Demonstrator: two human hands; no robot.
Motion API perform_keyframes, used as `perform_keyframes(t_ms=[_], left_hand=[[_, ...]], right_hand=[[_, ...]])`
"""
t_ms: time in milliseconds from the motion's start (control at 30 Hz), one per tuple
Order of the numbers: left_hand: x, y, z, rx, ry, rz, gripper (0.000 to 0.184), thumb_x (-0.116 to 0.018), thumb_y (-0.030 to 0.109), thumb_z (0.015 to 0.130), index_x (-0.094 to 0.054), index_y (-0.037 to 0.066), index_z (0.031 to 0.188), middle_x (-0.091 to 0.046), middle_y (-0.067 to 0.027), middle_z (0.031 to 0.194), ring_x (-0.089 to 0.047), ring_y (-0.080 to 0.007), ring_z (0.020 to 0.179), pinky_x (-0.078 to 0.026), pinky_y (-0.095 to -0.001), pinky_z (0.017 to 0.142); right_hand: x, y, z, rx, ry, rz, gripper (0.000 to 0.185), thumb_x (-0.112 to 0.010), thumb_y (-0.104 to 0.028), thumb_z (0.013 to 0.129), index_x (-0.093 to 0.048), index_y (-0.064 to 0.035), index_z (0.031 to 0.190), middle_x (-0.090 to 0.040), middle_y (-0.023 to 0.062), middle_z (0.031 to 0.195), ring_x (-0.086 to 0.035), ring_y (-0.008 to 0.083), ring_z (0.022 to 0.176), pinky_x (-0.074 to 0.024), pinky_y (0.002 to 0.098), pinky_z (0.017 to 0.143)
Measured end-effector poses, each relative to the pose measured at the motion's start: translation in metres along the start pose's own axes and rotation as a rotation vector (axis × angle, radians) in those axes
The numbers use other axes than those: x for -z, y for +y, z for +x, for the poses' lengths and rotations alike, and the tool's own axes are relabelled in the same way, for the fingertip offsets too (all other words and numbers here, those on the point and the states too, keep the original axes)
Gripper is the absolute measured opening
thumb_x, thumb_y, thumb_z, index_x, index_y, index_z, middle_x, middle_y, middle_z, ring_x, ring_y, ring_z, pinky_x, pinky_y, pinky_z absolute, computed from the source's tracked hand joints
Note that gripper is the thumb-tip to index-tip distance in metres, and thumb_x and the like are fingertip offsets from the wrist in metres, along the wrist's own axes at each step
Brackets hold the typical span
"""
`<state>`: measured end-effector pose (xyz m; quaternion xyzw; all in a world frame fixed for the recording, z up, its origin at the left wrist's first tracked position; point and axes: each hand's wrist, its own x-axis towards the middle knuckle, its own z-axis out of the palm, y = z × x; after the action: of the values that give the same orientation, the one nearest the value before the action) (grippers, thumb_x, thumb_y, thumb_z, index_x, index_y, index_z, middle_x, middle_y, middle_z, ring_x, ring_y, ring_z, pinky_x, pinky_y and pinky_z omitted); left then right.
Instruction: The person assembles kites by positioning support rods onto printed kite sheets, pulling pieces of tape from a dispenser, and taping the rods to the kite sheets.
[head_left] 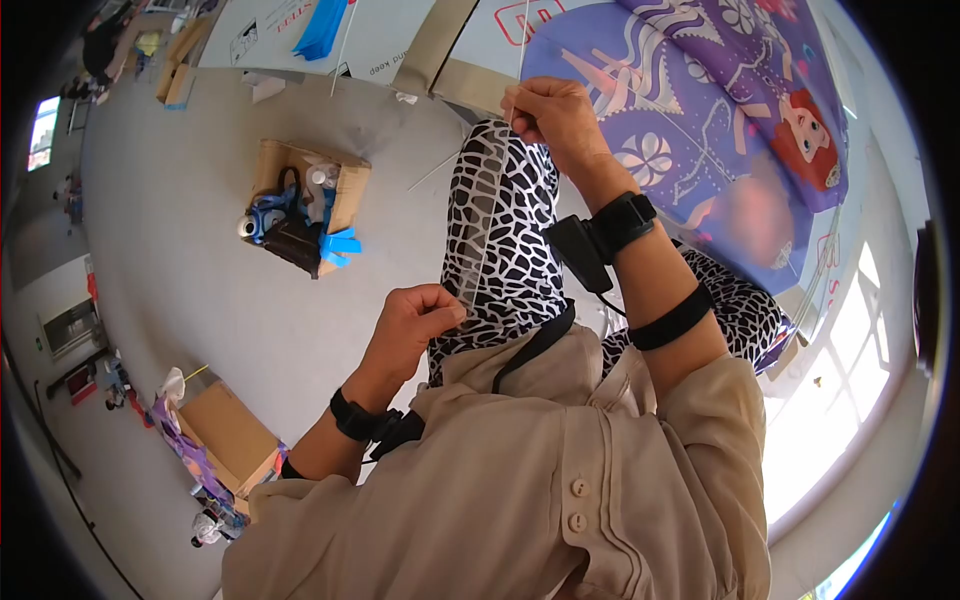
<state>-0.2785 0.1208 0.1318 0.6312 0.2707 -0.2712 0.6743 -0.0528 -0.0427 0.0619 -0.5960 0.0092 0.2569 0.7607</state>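
Observation:
My left hand point(415, 325) is closed in a pinch beside my left thigh, over the black-and-white patterned trousers point(500, 220); whatever is between its fingertips is too small to make out. Farther forward, my right hand point(555, 120) pinches thumb against fingers above the knee, at the near edge of the cardboard-covered surface point(425, 50). A thin pale strand point(525, 40) runs up from near its fingertips, but what they hold is unclear. Purple printed fabric point(625, 75) with cartoon figures lies just to the right of that hand.
On the floor at the left stands an open cardboard box point(345, 195) with a dark bag and blue items. Blue strips point(320, 30) lie on the cardboard at the top. Another brown box point(230, 430) is at the lower left, with purple fabric beside it.

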Motion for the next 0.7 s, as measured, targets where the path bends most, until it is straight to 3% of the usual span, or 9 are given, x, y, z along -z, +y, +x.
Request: perform_keyframes(t_ms=[133,233,300,467,500,567,633,700], left_hand=[[0.002,0.004,0.000,-0.070,-0.012,0.049,0.004,-0.061,0.005,0.082,-0.061,0.001,0.080,-0.057,0.0025,0.075,-0.049,-0.0046,0.070,-0.040,-0.0200,0.064],[0.015,0.014,-0.009,-0.093,-0.092,0.039,0.006,-0.061,0.004,0.083,-0.057,0.001,0.078,-0.055,0.0023,0.077,-0.047,-0.0057,0.072,-0.040,-0.0210,0.067],[0.014,0.028,-0.014,-0.119,-0.092,-0.032,0.013,-0.057,0.001,0.077,-0.050,0.001,0.067,-0.048,-0.0017,0.070,-0.041,-0.0116,0.066,-0.034,-0.0236,0.061],[0.030,0.024,-0.010,-0.184,-0.119,-0.027,0.007,-0.063,-0.001,0.074,-0.057,0.001,0.070,-0.050,-0.0054,0.083,-0.049,-0.0190,0.088,-0.040,-0.0313,0.079],[0.029,0.023,-0.009,-0.203,-0.098,-0.030,0.008,-0.063,0.000,0.074,-0.056,0.000,0.070,-0.051,-0.0054,0.080,-0.049,-0.0178,0.083,-0.040,-0.0299,0.074],[0.039,0.016,-0.007,-0.143,-0.169,-0.059,0.004,-0.063,-0.001,0.079,-0.059,-0.001,0.078,-0.056,-0.0049,0.085,-0.052,-0.0123,0.081,-0.043,-0.0246,0.073],[0.043,0.014,-0.006,-0.073,-0.176,-0.089,0.003,-0.062,-0.001,0.082,-0.060,-0.002,0.080,-0.059,-0.0038,0.082,-0.053,-0.0103,0.077,-0.043,-0.0235,0.071],[0.033,0.022,-0.005,-0.025,-0.117,-0.076,0.010,-0.060,-0.005,0.077,-0.054,-0.002,0.069,-0.054,-0.0050,0.071,-0.047,-0.0130,0.067,-0.039,-0.0253,0.060]], right_hand=[[0.001,-0.010,-0.018,-0.091,-0.009,-0.041,0.018,-0.060,-0.012,0.086,-0.064,-0.0003,0.073,-0.059,0.0015,0.063,-0.052,0.0056,0.051,-0.0409,0.0173,0.045],[0.009,-0.014,-0.019,-0.072,0.116,0.009,0.018,-0.061,-0.013,0.086,-0.064,-0.0006,0.073,-0.059,0.0024,0.063,-0.052,0.0061,0.050,-0.0423,0.0185,0.045],[0.023,-0.026,0.004,-0.028,0.195,0.023,0.018,-0.061,-0.012,0.087,-0.063,-0.0002,0.073,-0.059,0.0029,0.063,-0.052,0.0063,0.051,-0.0430,0.0186,0.045],[0.049,-0.044,0.076,0.031,0.381,0.083,0.020,-0.062,-0.012,0.086,-0.063,0.0036,0.075,-0.061,0.0056,0.066,-0.054,0.0090,0.052,-0.0447,0.0190,0.046],[0.055,-0.047,0.091,0.044,0.385,0.085,0.020,-0.062,-0.012,0.086,-0.063,0.0036,0.075,-0.061,0.0056,0.066,-0.054,0.0090,0.052,-0.0447,0.0190,0.046],[0.066,-0.053,0.113,-0.206,0.440,-0.406,0.022,-0.066,-0.017,0.084,-0.064,0.0036,0.078,-0.062,0.0060,0.070,-0.055,0.0102,0.053,-0.0426,0.0201,0.045],[0.070,-0.057,0.123,-0.118,0.437,-0.450,0.023,-0.068,-0.019,0.083,-0.065,0.0025,0.078,-0.063,0.0055,0.071,-0.054,0.0102,0.054,-0.0413,0.0211,0.045],[0.067,-0.066,0.128,-0.034,0.429,-0.498,0.023,-0.070,-0.021,0.082,-0.066,0.0015,0.079,-0.064,0.0051,0.073,-0.053,0.0101,0.055,-0.0400,0.0221,0.046]])
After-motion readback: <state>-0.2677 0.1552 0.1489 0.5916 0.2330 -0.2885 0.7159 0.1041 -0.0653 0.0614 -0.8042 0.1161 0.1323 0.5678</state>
